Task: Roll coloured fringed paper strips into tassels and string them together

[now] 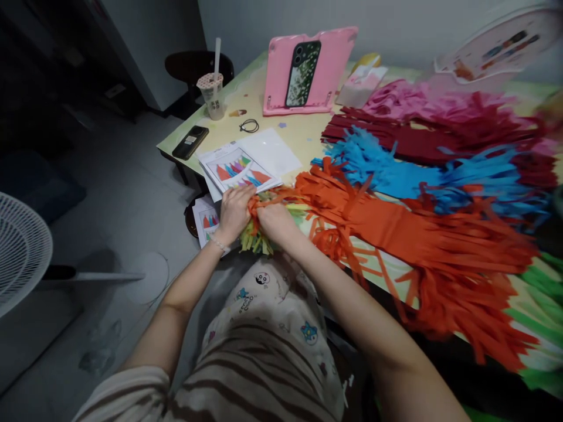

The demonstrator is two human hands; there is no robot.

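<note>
My left hand (pixel 234 213) and my right hand (pixel 275 223) are both closed around one end of a bundle of fringed paper at the table's near corner. The bundle has orange fringed paper (pixel 396 228) on top and yellow-green fringe (pixel 255 241) poking out below my hands. The orange strips spread away to the right across the table. A thin bracelet sits on my left wrist.
Blue (pixel 387 167), dark red (pixel 422 138), pink (pixel 409 99) and green (pixel 543 305) fringed paper cover the table. Printed sheets with coloured triangles (pixel 240 167), a black phone (pixel 190 142), a pink stand holding a phone (pixel 308 70), a drink cup with straw (pixel 212 94), a tissue box (pixel 360 85). A white fan (pixel 20 249) stands left.
</note>
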